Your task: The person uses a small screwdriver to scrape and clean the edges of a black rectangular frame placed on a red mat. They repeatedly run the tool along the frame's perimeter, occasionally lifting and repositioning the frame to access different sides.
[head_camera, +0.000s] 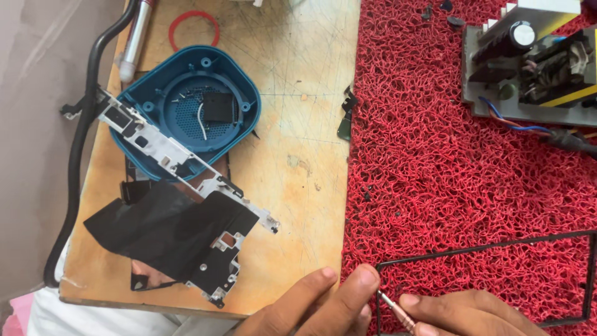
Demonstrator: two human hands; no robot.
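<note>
At the bottom edge my left hand [311, 305] pinches the near left corner of a thin black rectangular frame [485, 247] that lies on the red looped mat [448, 155]. My right hand [463, 314] holds a small metal-tipped screwdriver [393, 309], its tip pointing at that corner beside my left thumb. Both hands are partly cut off by the picture's edge.
On the wooden board [292, 124] to the left lie a teal plastic speaker shell [186, 106], a silver metal bracket [186, 168] and a black sheet [168, 230]. A circuit board with a capacitor [535, 62] sits at the top right. A red ring [194, 28] and a black cable [78, 143] lie at the left.
</note>
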